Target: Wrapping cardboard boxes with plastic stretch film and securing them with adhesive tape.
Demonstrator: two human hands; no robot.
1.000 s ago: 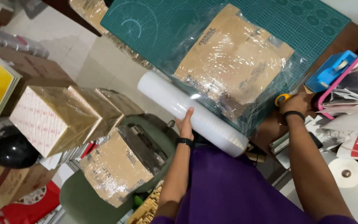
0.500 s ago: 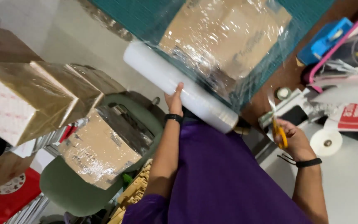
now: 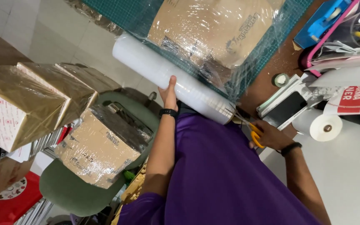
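Your left hand [image 3: 169, 92] rests flat, fingers together, against the near side of the roll of stretch film [image 3: 171, 78], which lies on its side along the bench [image 3: 271, 75] edge, just in front of your torso. The roll runs diagonally from upper left to lower right. Beyond it, the film-wrapped cardboard parcel [image 3: 213, 29] sits on the green cutting mat [image 3: 121, 12], with loose film stretching from the roll over the parcel.

Your right hand [image 3: 269, 135] is clamped on yellow-handled scissors [image 3: 248, 127], blades pointing at the roll's right end (whether they touch the film cannot be told). Beside that hand lie a dark phone [image 3: 288, 108] and a white paper roll [image 3: 317, 125].

To your left, a wrapped box [image 3: 96, 148] sits on a green chair [image 3: 67, 193], next to gold-wrapped boxes [image 3: 26, 104].
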